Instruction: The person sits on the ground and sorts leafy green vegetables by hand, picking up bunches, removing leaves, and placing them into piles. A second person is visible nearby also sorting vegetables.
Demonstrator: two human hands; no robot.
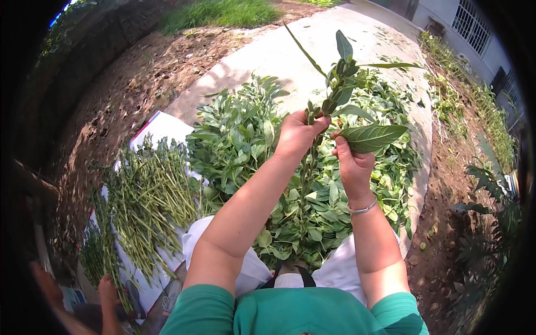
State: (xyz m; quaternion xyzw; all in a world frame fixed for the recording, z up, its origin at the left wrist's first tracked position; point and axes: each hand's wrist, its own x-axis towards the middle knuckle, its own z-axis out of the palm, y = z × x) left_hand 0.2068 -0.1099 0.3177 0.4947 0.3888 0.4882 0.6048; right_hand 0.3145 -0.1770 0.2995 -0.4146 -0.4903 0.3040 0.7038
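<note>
My left hand [299,136] is closed around an upright sesame stalk [336,90], just under its top cluster of green seed capsules. Below that fist, the capsule-lined stem runs down between my knees. My right hand [354,167], with a bracelet at the wrist, pinches a broad green leaf [374,139] near its base, close beside the stem. Whether this leaf is still joined to the stalk cannot be made out. Several narrower leaves stick out near the tip. Beneath both hands spreads a heap of loose leaves [385,184].
Leafy stalks [238,134] are piled ahead on the left. Mostly bare stalks [155,197] lie on a white sheet [161,125]. At lower left, another person's hand [108,289] holds stalks. Concrete paving [268,54] runs between soil strips; a building [444,21] stands far right.
</note>
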